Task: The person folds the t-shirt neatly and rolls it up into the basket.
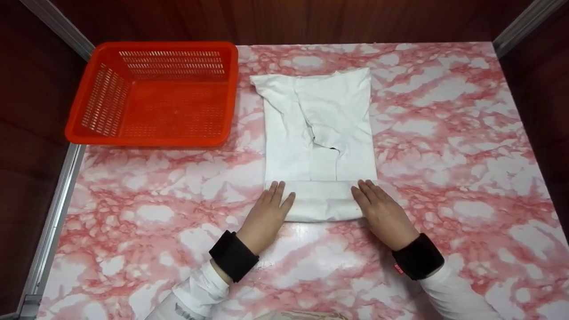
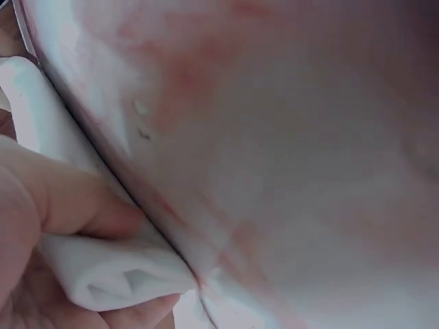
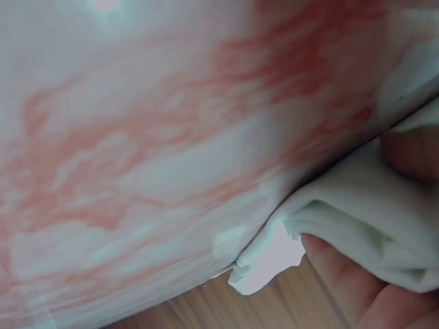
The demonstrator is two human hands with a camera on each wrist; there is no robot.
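Note:
A white shirt (image 1: pixel 320 124) lies folded into a narrow panel, its near end turned over into a flat, thick fold (image 1: pixel 322 206). At the left end of this fold is my left hand (image 1: pixel 266 213), and the left wrist view shows the thumb on one side of the rolled cloth (image 2: pixel 123 277) with fingers on the other. My right hand (image 1: pixel 384 215) holds the fold's right end. In the right wrist view, thumb and fingers lie on opposite sides of the layered cloth (image 3: pixel 363 205). The shirt's far end is loosely creased.
A red plastic basket (image 1: pixel 178 106) with perforated walls stands at the far left of the table, with nothing seen inside it. The tabletop (image 1: pixel 453 155) has a red and white marbled pattern. Dark wood-like panels (image 1: pixel 284 22) enclose the back and sides.

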